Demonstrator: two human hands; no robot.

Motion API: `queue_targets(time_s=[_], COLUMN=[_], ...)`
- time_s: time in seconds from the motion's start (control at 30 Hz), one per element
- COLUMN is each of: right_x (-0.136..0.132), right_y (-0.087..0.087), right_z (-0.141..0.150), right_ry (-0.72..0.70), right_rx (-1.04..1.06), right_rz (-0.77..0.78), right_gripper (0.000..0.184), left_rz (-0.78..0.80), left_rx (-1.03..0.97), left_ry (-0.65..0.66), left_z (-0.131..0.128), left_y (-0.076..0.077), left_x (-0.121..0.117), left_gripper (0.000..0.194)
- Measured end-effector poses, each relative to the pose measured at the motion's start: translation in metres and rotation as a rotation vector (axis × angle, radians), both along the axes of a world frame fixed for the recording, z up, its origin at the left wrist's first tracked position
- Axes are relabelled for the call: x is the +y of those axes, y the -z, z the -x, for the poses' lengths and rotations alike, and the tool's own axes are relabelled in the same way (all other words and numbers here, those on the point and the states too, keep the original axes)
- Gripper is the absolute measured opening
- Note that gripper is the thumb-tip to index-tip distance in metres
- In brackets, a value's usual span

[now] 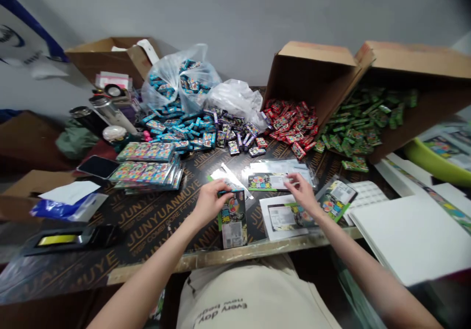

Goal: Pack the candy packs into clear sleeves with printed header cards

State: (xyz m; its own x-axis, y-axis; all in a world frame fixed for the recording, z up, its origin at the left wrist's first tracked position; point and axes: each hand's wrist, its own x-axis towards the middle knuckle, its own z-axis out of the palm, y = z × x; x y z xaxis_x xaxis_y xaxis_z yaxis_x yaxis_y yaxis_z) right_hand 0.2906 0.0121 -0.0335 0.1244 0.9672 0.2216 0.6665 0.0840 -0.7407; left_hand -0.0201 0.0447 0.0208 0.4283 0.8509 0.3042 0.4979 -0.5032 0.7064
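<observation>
Nearest is a beige shirt (pixel 253 294), below the table's near edge (pixel 198 261). Both hands are apart: the left hand (pixel 214 200) bends over a dark card's (pixel 233 223) far end, the right hand (pixel 302 191) reaches a farther card's (pixel 265 181) right end; whether either grips, I cannot tell.

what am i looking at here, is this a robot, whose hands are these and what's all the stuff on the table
No robot: this is a person, in one picture from a camera worn on their own head, facing forward and down. The bare left hand is at the top of a printed card; what exactly it pinches is hard to tell. The right hand is at the right end of a second card. Farther back on the dark table lie blue packs, purple packs, red packs and green packs.
</observation>
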Motion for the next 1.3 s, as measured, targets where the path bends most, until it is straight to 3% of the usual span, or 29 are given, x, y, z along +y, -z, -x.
queue_targets(time_s=[0.13,0.2,0.3,0.4,0.47,0.53,0.67,0.73,0.8,0.97,1.17,1.3], right_x=[0.018,0.022,0.02,0.01,0.006,0.007,0.027,0.039,0.048,0.051,0.05,0.05], right_y=[-0.037,-0.044,-0.042,-0.039,-0.043,-0.053,-0.078,-0.087,-0.092,-0.089,-0.081,-0.077], right_z=[0.079,0.111,0.136,0.137,0.131,0.124,0.119,0.123,0.131,0.15,0.154,0.154], right_ry=[-0.28,-0.37,-0.362,-0.325,-0.378,-0.436,-0.414,-0.463,-0.572,-0.727,-0.66,-0.656], right_rx=[0.418,0.498,0.516,0.405,0.297,0.218,0.119,0.111,0.15,0.248,0.311,0.328], right_rz=[0.046,0.081,0.045,-0.061,-0.081,-0.046,-0.042,0.011,0.166,0.478,0.532,0.505], right_gripper=[0.042,0.043,0.036,0.026,0.023,0.024,0.018,0.016,0.018,0.021,0.03,0.031], left_rz=[0.029,0.032,0.015,-0.012,-0.03,-0.041,-0.031,-0.012,0.02,0.088,0.029,0.014], left_rx=[-0.033,-0.045,-0.075,-0.087,-0.071,-0.055,-0.055,-0.075,-0.122,-0.199,-0.148,-0.146], left_ry=[-0.017,-0.011,-0.014,0.006,0.023,0.033,0.041,0.021,-0.03,-0.133,-0.122,-0.178], left_z=[0.0,0.001,0.003,0.005,0.006,0.007,0.01,0.012,0.013,0.014,0.012,0.007], left_y=[-0.002,-0.003,-0.001,0.004,0.006,0.006,0.001,0.0,0.001,0.003,0.0,0.003], left_x=[-0.003,-0.004,-0.006,-0.008,-0.01,-0.012,-0.016,-0.017,-0.016,-0.015,-0.018,-0.019], left_gripper=[0.003,0.004,0.005,0.007,0.007,0.008,0.014,0.017,0.013,0.002,0.002,0.014])
